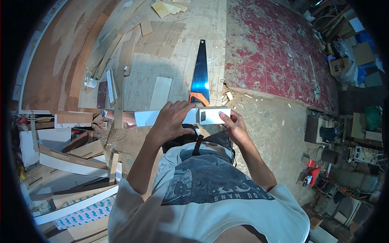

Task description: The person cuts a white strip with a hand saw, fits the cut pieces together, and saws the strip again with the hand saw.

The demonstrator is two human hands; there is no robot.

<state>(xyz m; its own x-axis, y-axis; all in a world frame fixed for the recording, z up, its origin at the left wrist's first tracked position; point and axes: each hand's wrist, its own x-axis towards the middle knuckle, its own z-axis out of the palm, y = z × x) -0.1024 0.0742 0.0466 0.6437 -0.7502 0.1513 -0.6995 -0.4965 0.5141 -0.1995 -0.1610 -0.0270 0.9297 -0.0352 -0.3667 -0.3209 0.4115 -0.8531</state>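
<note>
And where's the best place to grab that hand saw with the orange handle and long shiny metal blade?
Probably by its orange handle, from above on the person's side. That end lies nearest the person, just beyond the left hand and long white board; the tapering metal blade points away.

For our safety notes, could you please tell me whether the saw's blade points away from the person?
Yes, the saw lies with its orange handle nearer and its narrow tip farther away.

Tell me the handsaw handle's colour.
The handsaw handle is orange where visible, showing best in the head view.
</note>
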